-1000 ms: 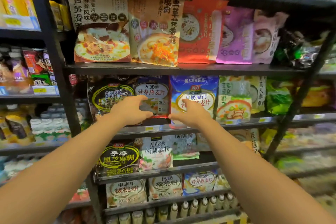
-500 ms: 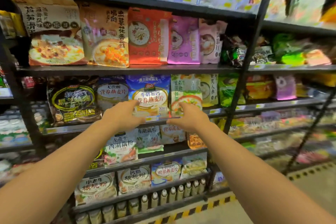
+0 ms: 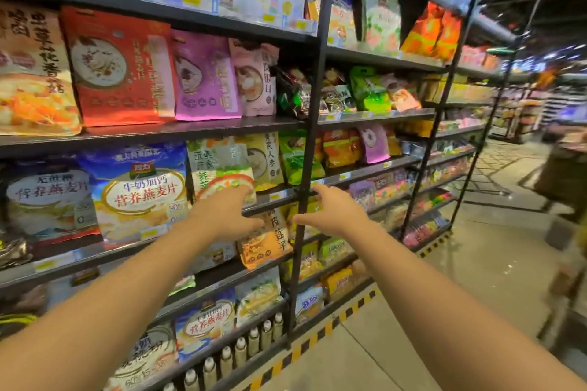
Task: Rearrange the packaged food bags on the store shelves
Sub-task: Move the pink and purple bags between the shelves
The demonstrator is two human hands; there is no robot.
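Observation:
Food bags stand in rows on dark metal store shelves (image 3: 152,133). My left hand (image 3: 227,213) reaches out with relaxed fingers in front of a pale green and white bag (image 3: 219,165) on the middle shelf; whether it touches the bag is unclear. My right hand (image 3: 333,211) is stretched out flat and holds nothing, close to the black upright post (image 3: 306,143). A blue and white oatmeal bag (image 3: 139,190) stands left of the green bag. An orange bag (image 3: 266,241) sits one shelf lower, under my hands.
Red (image 3: 117,67), purple (image 3: 203,76) and pink (image 3: 254,79) bags line the shelf above. Small white bottles (image 3: 241,349) fill the bottom shelf. A yellow-black striped strip (image 3: 317,333) edges the floor. The aisle runs off to the right, where a blurred person (image 3: 562,174) stands.
My view and both hands have shifted right along the shelf, from the blue oatmeal bags to the green bag and the post. Both hands stay empty.

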